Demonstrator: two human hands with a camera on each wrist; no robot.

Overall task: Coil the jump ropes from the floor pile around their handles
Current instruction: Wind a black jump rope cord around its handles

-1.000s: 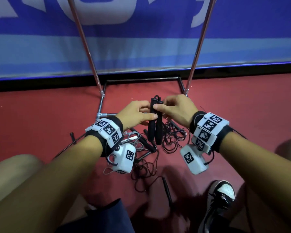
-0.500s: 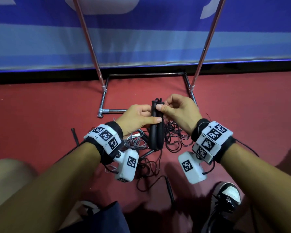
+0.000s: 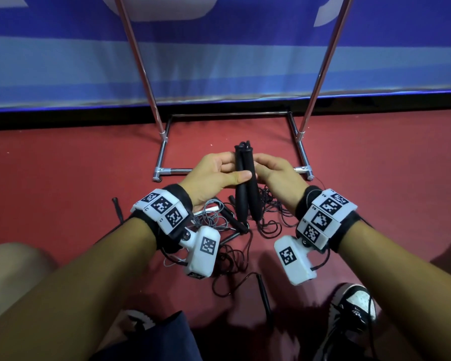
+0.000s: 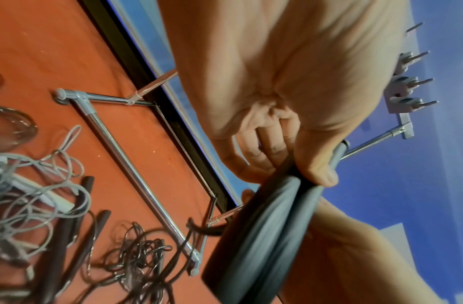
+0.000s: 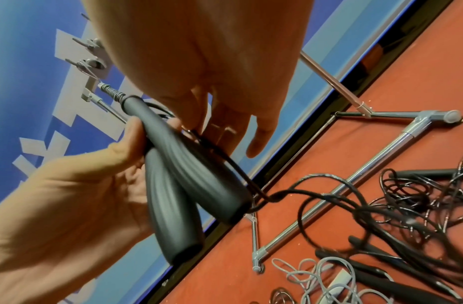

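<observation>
— Jump ropes (image 3: 235,238): tangled pile on red floor (image 3: 63,165), just ahead of shoe (image 3: 352,306); black and grey cords mixed, loose handles among them.

— And higher up?

— Two black handles (image 3: 245,188) side by side, upright above pile, cord (image 5: 298,185) trailing down into tangle. Left hand (image 3: 214,175) wrapped round them, thumb across front. Right hand (image 3: 276,175) pinching cord against upper part.

— Beyond?

— Chrome rack base (image 3: 164,155) on floor, then blue wall banner (image 3: 219,61).
</observation>
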